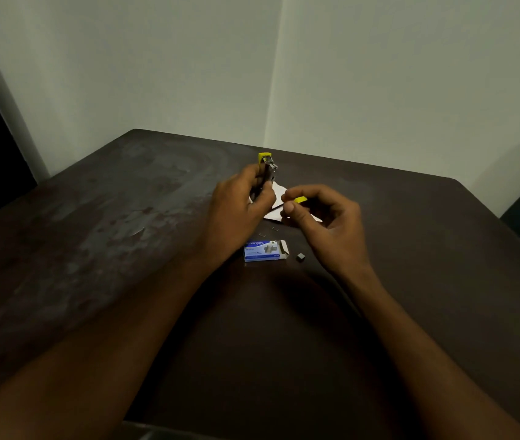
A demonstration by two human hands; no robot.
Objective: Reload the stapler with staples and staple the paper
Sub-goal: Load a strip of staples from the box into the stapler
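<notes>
The left hand (239, 201) has its grip wrapped around the stapler (266, 168), held upright above the paper (276, 193). The right hand (322, 214) pinches a yellow-tipped pusher rod (298, 200) (drawn out beside it). Nearer than both grips, a staple box (265, 250) lies on the surface (125, 217).

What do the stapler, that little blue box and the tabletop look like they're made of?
The stapler looks like grey metal with a glossy yellow plastic cap: a dull sheen below, bright colour on top. The blue box seems to be thin printed cardboard, with a folded open flap. The table looks like dark laminate or painted wood, worn in pale patches.
</notes>
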